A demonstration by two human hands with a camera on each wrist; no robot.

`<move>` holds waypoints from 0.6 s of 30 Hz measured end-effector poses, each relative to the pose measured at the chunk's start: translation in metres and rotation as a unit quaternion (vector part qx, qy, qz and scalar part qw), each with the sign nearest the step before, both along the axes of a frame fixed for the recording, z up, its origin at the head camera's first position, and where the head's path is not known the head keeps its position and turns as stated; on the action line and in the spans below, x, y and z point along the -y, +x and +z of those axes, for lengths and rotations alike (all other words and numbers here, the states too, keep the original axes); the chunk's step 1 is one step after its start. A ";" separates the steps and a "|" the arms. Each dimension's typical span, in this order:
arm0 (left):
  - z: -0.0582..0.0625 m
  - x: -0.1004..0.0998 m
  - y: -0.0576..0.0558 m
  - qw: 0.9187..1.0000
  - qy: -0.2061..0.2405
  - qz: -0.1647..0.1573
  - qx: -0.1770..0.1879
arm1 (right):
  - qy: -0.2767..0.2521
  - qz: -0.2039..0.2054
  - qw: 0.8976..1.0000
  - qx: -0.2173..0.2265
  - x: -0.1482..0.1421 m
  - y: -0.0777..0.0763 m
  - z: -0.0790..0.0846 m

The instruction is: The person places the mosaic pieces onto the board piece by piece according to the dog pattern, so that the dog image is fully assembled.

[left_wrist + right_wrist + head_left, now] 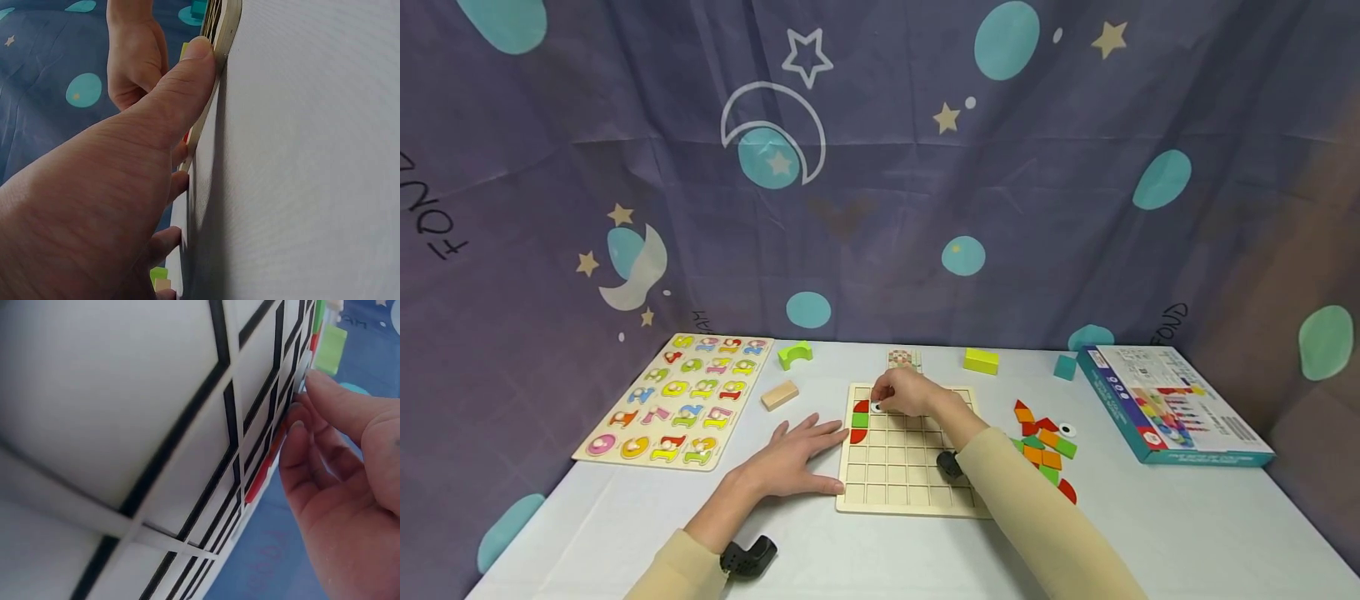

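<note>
A wooden grid board (898, 487) lies on the table with a red curved piece (862, 407), a green square (860, 420) and a second red piece (857, 436) in its left column. My right hand (913, 394) pinches a round white eye piece (877, 407) over the board's upper left. Beyond those fingers, the right wrist view shows another red piece (256, 485), hidden behind the hand from above. My left hand (793, 458) is spread flat at the board's left side, its thumb (199, 50) on the lower left edge and fingertips touching the side.
Loose coloured pieces (1048, 446) and another eye piece (1067, 430) lie right of the board. A number puzzle (673, 400) sits at left, a box (1180, 408) at right. Behind are a pattern card (904, 358) and blocks: natural wood (779, 395), green (794, 354), yellow (981, 361), teal (1065, 367).
</note>
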State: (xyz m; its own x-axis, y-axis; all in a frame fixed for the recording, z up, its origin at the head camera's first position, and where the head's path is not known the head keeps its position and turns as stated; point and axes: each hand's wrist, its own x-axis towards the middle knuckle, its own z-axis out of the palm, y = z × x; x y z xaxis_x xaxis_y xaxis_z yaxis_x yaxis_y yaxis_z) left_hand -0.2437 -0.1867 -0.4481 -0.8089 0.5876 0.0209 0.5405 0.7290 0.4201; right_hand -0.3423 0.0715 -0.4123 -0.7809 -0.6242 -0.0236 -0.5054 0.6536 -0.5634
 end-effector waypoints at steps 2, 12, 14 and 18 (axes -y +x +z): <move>0.000 0.000 0.000 1.000 -0.001 0.000 -0.001 | 0.000 0.000 1.000 0.000 0.000 0.000 0.000; 0.000 0.000 0.000 1.000 -0.002 -0.001 -0.006 | 0.010 0.007 1.000 -0.004 0.001 -0.001 0.001; 0.000 0.000 0.000 1.000 -0.002 -0.001 -0.006 | 0.009 0.011 1.000 -0.006 0.001 -0.001 0.001; 0.000 0.000 0.000 1.000 0.000 0.000 -0.003 | 0.005 0.026 1.000 -0.006 -0.002 0.001 0.001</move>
